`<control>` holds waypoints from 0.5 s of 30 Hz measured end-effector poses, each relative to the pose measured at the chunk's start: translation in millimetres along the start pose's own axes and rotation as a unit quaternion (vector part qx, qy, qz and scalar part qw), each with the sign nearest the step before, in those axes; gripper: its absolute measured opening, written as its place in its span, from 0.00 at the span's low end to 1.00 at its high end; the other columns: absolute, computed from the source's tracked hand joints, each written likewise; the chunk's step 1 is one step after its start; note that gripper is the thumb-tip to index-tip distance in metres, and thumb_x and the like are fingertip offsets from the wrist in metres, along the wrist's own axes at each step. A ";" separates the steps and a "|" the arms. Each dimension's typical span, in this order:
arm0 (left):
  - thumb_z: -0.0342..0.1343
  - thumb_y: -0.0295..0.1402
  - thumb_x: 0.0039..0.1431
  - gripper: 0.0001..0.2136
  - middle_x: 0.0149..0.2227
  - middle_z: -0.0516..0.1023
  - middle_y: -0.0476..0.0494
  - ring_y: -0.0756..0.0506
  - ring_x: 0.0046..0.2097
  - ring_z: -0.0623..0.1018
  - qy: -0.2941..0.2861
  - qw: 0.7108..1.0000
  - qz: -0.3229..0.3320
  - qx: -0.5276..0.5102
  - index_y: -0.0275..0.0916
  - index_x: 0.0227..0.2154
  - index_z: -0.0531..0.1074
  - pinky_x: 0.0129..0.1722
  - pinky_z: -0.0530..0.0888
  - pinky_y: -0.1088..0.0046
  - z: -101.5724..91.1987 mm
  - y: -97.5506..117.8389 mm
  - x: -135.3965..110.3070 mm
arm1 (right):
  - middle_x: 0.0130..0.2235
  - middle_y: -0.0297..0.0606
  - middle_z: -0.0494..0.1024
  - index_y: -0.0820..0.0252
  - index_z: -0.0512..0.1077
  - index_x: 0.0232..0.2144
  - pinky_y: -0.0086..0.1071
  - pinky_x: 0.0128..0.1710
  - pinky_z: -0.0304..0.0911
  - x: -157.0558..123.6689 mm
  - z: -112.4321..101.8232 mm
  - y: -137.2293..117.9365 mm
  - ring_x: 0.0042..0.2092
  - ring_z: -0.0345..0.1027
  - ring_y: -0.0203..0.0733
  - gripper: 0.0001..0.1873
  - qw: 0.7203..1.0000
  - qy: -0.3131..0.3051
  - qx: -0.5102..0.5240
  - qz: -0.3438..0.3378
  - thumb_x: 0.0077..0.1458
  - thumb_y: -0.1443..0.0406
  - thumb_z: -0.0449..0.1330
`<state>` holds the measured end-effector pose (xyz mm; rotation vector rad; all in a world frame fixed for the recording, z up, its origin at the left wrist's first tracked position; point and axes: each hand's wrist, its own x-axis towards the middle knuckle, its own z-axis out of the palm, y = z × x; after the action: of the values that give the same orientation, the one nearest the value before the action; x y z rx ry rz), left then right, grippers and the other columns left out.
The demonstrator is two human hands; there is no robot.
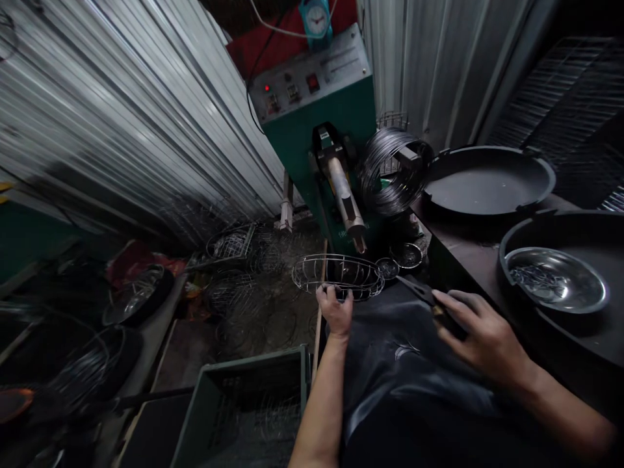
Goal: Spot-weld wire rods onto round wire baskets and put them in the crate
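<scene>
My left hand (335, 311) grips the near rim of an oval wire basket (358, 273), its fingers closed round the wires. In my right hand (480, 328) is a pair of long-nosed pliers (420, 290), the jaws pointing left toward the basket's right end. Small round wire pieces (387, 268) show just off the pliers' tip; whether they touch the basket I cannot tell. Above the basket, the metal electrode arm (348, 201) of a green machine (292, 146) points down toward it.
A coil of wire (390, 172) hangs beside the machine. At right stand large dark pans (492, 151), one holding a steel bowl (582, 279) of small metal pieces. Below left sits a green plastic crate (253, 364). Wire parts (231, 289) lie on the floor.
</scene>
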<state>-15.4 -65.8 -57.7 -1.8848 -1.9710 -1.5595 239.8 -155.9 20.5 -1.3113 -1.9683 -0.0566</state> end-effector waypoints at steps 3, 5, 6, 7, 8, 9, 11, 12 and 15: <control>0.60 0.31 0.46 0.09 0.36 0.62 0.44 0.44 0.41 0.67 0.001 1.000 0.000 -0.008 0.40 0.26 0.63 0.45 0.66 0.64 -0.9 1.9 0.2 | 0.45 0.44 0.69 0.52 0.57 0.58 0.41 0.42 0.68 -0.2 1.8 -5.2 0.43 0.68 0.49 0.30 0.997 0.073 0.018 -0.002 0.54 0.65 0.57; 0.60 0.30 0.46 0.09 0.36 0.62 0.44 0.44 0.41 0.68 -0.001 1.000 0.007 -0.009 0.40 0.25 0.63 0.45 0.66 0.65 -1.5 2.7 -1.6 | 0.42 0.44 0.71 0.54 0.61 0.56 0.41 0.38 0.69 -3.3 14.5 -1.3 0.41 0.69 0.49 0.26 1.000 0.022 0.004 -0.007 0.53 0.66 0.55; 0.59 0.30 0.46 0.08 0.36 0.62 0.44 0.44 0.41 0.68 -0.007 1.000 0.015 -0.009 0.40 0.25 0.63 0.45 0.66 0.64 -1.8 2.7 -2.4 | 0.40 0.44 0.72 0.55 0.63 0.54 0.41 0.37 0.70 -5.2 20.8 1.8 0.40 0.69 0.49 0.24 1.000 -0.024 -0.005 -0.004 0.53 0.66 0.54; 0.59 0.29 0.46 0.08 0.37 0.63 0.43 0.43 0.42 0.68 -0.012 1.000 0.021 -0.009 0.40 0.26 0.63 0.45 0.66 0.64 -2.0 2.4 -2.9 | 0.40 0.44 0.72 0.55 0.64 0.53 0.41 0.37 0.70 -7.1 25.3 4.9 0.40 0.69 0.49 0.23 0.998 -0.065 -0.009 0.004 0.54 0.66 0.53; 0.60 0.29 0.45 0.09 0.37 0.63 0.43 0.43 0.42 0.67 -0.015 1.000 0.021 -0.010 0.40 0.25 0.63 0.46 0.66 0.64 -2.3 1.9 -2.9 | 0.40 0.44 0.72 0.56 0.65 0.53 0.41 0.38 0.70 -8.8 27.1 7.6 0.41 0.69 0.48 0.22 0.996 -0.085 -0.006 0.015 0.54 0.65 0.52; 0.60 0.29 0.44 0.09 0.36 0.64 0.43 0.43 0.42 0.67 -0.013 1.000 0.014 -0.012 0.40 0.25 0.63 0.46 0.66 0.63 -2.5 1.2 -2.2 | 0.42 0.44 0.71 0.56 0.64 0.53 0.41 0.39 0.70 -10.5 25.8 9.6 0.42 0.69 0.48 0.22 0.996 -0.082 0.002 0.027 0.54 0.65 0.52; 0.61 0.29 0.42 0.12 0.33 0.64 0.46 0.44 0.39 0.68 -0.006 0.999 -0.024 -0.028 0.40 0.25 0.62 0.44 0.66 0.64 -3.0 -0.6 0.8 | 0.45 0.44 0.70 0.55 0.62 0.54 0.41 0.44 0.68 -13.9 15.9 11.5 0.45 0.68 0.48 0.23 0.997 -0.057 0.025 0.046 0.56 0.63 0.52; 0.62 0.29 0.41 0.12 0.32 0.64 0.47 0.45 0.38 0.68 -0.006 0.998 -0.049 -0.043 0.40 0.25 0.61 0.43 0.66 0.65 -3.2 -1.6 2.7 | 0.46 0.44 0.69 0.55 0.62 0.55 0.41 0.44 0.68 -15.6 9.1 12.0 0.45 0.68 0.48 0.23 0.997 -0.048 0.035 0.053 0.56 0.62 0.53; 0.64 0.29 0.38 0.13 0.30 0.65 0.50 0.47 0.34 0.68 -0.032 0.983 -0.134 -0.121 0.40 0.26 0.63 0.40 0.67 0.69 -1.9 -4.4 6.5 | 0.47 0.42 0.70 0.53 0.62 0.55 0.41 0.43 0.69 -18.0 -7.4 13.1 0.44 0.69 0.48 0.24 0.994 -0.042 0.051 0.082 0.56 0.59 0.53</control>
<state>-21.6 -61.1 -55.6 -1.8300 -2.2337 -1.9103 257.9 -166.8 10.3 -1.4237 -1.8980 0.1791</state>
